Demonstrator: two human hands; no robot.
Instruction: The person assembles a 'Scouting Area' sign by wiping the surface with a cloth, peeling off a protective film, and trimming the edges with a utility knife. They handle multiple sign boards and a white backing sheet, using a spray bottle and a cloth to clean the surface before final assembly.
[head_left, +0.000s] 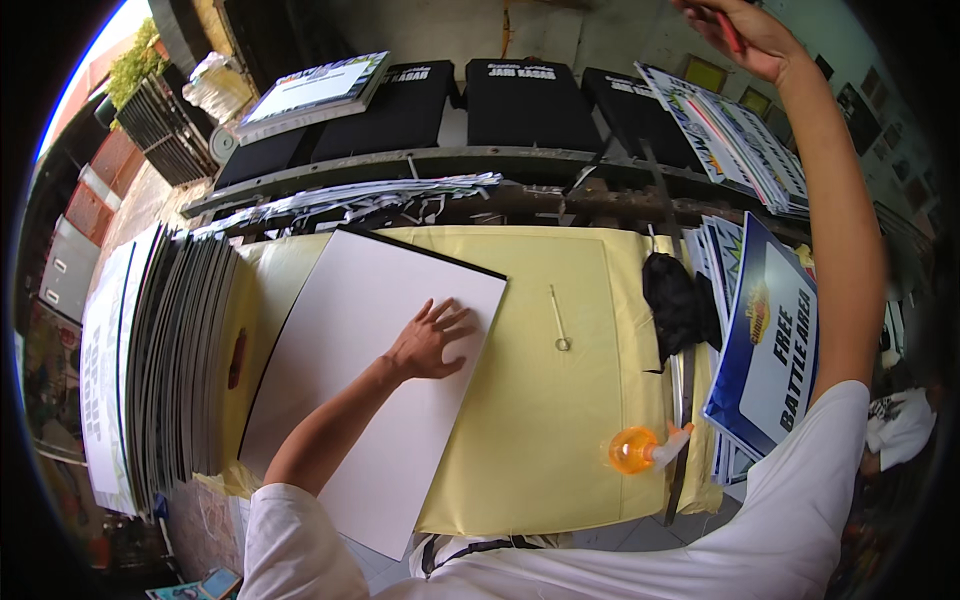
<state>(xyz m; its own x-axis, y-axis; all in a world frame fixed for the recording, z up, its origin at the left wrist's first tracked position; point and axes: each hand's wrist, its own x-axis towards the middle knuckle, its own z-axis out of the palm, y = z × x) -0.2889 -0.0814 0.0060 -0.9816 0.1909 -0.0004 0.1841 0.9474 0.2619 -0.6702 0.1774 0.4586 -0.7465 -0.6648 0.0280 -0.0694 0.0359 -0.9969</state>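
Note:
My left hand (pixel 435 343) lies flat with fingers spread on a large white board (pixel 370 400). The board rests at a slant on the yellow-covered table (pixel 560 450), with a dark strip along its far edge. Its near corner juts past the table's front edge. My right arm is raised far out to the upper right. That right hand (pixel 755 45) is closed round a slim red tool (pixel 730 33), whose kind I cannot make out. Right of the board, a thin metal rod with a ring end (pixel 559 325) lies on the yellow cover.
An orange spray bottle (pixel 633 450) lies near the table's right edge, below a black cloth (pixel 680 305). Stacked boards (pixel 165 370) stand at the left, printed panels (pixel 765 345) at the right. Black padded seats (pixel 525 105) and another board pile (pixel 315 100) are beyond the table.

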